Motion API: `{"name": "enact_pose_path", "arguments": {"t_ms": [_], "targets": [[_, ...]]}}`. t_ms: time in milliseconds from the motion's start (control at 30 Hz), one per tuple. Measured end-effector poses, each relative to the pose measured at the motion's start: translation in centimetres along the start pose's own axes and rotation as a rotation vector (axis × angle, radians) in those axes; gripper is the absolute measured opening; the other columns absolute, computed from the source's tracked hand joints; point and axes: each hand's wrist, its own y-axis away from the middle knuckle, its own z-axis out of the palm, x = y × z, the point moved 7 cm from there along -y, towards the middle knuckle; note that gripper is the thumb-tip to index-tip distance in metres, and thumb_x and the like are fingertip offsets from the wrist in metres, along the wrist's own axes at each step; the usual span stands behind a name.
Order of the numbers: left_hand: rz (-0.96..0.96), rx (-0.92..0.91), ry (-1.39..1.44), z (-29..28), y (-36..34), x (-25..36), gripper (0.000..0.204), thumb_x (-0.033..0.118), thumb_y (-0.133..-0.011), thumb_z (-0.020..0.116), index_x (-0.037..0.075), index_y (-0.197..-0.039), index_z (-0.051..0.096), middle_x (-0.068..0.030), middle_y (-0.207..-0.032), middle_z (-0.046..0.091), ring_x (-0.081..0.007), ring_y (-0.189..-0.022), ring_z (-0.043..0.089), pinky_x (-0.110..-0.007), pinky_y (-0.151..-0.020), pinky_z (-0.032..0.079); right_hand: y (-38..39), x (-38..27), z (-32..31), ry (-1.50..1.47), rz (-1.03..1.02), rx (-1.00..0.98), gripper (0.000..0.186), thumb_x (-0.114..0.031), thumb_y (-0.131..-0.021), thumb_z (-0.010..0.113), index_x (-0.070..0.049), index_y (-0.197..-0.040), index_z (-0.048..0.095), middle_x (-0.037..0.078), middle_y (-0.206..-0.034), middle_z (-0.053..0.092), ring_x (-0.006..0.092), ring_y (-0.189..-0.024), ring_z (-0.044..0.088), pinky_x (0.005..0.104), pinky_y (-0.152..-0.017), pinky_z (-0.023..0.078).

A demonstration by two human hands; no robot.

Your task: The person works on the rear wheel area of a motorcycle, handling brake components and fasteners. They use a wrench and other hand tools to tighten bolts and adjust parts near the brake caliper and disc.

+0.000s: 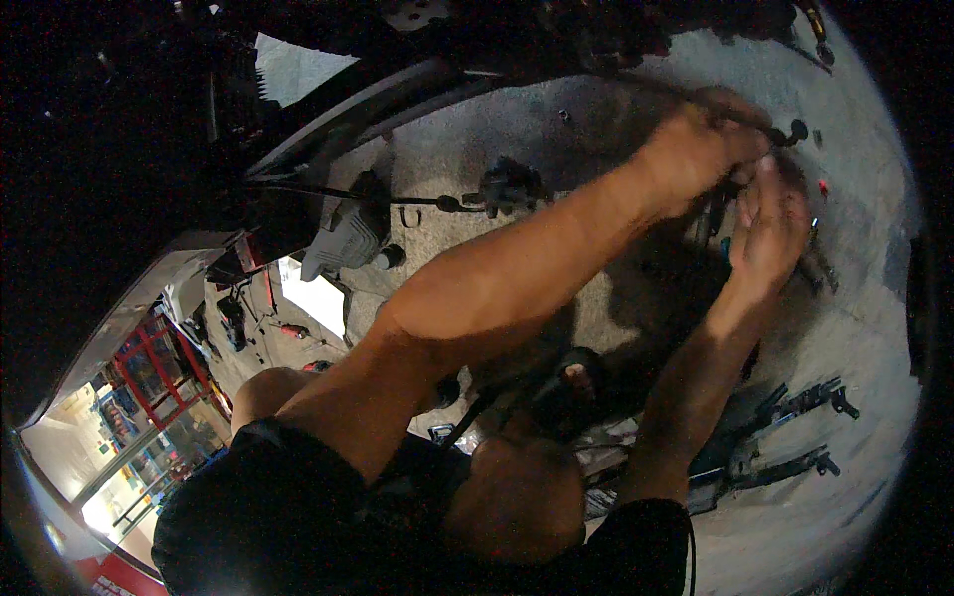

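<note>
Both my hands meet at the upper right, beside a thin dark rod (656, 81) that runs out from the dark bodywork above. My left hand (711, 144) is closed, its fingers curled at the rod; their grip is partly hidden. Just past it a round black knob (798, 130) sticks out. From below, my right hand (770, 219) reaches up with fingers bent together, their tips touching or nearly touching the left fingers. Something dark lies between the hands, too shadowed and blurred to name.
A second dark rod (343, 192) leads to a dark metal part (509, 186) left of my forearm. Below are a grey ribbed object (348, 236) and a white sheet (314, 298). Long black parts (785, 469) lie at lower right. A red frame (154, 368) stands far left.
</note>
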Motion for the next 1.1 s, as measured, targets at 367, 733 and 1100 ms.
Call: {"name": "enact_pose_path", "arguments": {"t_ms": [367,733,1100], "targets": [[-0.023,0.012,-0.005,-0.2,-0.6,0.1,0.027,0.011,-0.076,0.065,0.001,-0.101,0.061,-0.0102,-0.079,0.065,-0.0157,-0.058,0.059,-0.031,-0.043,0.044,1.0,-3.6,1.6,0.322,-0.38,-0.052,0.01,-0.01,-0.086,0.061,-0.002,-0.09,0.064,0.0,-0.077,0.059,0.0053,-0.058,0.04,0.0211,-0.049,0.028],[-0.138,-0.029,-0.173,-0.6,-1.4,-1.1,0.014,0.017,-0.083,0.062,0.005,-0.09,0.065,-0.0032,-0.071,0.061,-0.0118,-0.061,0.055,-0.025,-0.053,0.043,0.3,2.6,-2.6,-0.304,0.059,0.061,0.025,-0.005,-0.088,0.05,0.0,-0.11,0.058,0.008,-0.1,0.06,0.0139,-0.08,0.053,0.0237,-0.065,0.042],[-0.024,-0.048,-0.002,-0.4,-1.4,-0.2,0.025,0.009,-0.085,0.06,0.0,-0.108,0.056,-0.0069,-0.083,0.062,-0.0151,-0.073,0.058,-0.025,-0.066,0.049,1.1,-2.3,-0.6,-0.287,-0.156,-0.038,0.026,-0.003,-0.088,0.058,0.003,-0.113,0.057,0.014,-0.106,0.062,0.023,-0.095,0.063,0.0352,-0.082,0.053]]}}
